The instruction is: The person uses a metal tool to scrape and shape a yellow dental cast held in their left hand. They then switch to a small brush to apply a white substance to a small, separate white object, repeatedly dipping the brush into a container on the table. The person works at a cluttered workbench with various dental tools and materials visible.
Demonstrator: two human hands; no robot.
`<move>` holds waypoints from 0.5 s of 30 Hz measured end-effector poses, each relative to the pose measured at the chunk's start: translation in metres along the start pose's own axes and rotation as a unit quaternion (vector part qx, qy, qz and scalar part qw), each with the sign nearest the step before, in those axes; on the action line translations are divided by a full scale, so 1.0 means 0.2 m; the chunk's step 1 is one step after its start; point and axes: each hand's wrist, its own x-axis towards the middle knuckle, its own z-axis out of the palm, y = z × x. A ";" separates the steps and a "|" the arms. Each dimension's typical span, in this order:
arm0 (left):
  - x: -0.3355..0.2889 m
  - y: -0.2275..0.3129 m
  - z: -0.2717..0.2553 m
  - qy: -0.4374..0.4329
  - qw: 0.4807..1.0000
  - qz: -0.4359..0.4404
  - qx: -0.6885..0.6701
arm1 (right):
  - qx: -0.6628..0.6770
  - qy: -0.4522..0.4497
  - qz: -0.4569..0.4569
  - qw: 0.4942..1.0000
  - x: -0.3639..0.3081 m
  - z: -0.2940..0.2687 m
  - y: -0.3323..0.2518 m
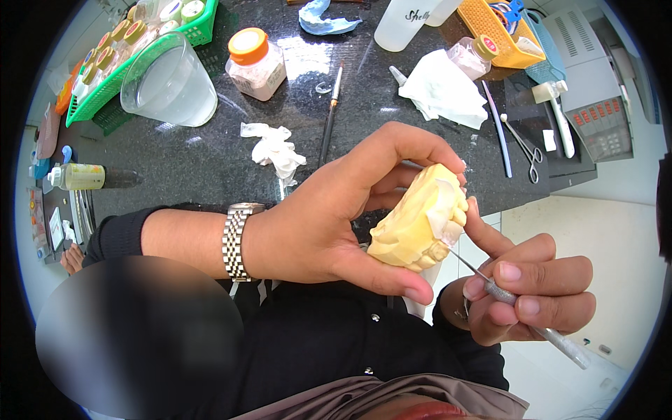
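Note:
My left hand (329, 210), with a metal watch on the wrist, grips a yellow dental cast (409, 224) between thumb and fingers. Its row of teeth faces right. A whitish-pink piece of material (442, 217) covers part of the cast's teeth and gum. In my right hand (535, 287) is a slim metal dental hand instrument (502, 292) with a knurled handle, held like a pen. The thin tip reaches the cast's lower right edge beside the pinkish material; whether it presses in I cannot tell. My right index finger extends close to the cast's teeth.
On the dark speckled counter are a glass of clear liquid (170, 80), an orange-lidded jar (256, 66), a brush (332, 115) and crumpled tissues (274, 150). Farther right lie a white cloth (448, 87), scissor-handled forceps (525, 147) and a yellow basket (493, 42). A green basket (199, 31) stands far left.

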 end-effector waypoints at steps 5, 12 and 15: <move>0.00 0.00 0.00 0.002 1.000 0.003 0.010 | -0.025 -0.013 0.015 0.999 0.01 0.00 -0.03; -0.01 0.00 0.00 0.006 1.000 0.002 0.013 | -0.037 -0.054 0.016 0.998 0.03 -0.03 -0.03; 0.00 0.00 0.00 0.007 1.000 0.001 0.010 | -0.033 -0.047 0.020 0.998 0.03 -0.03 -0.04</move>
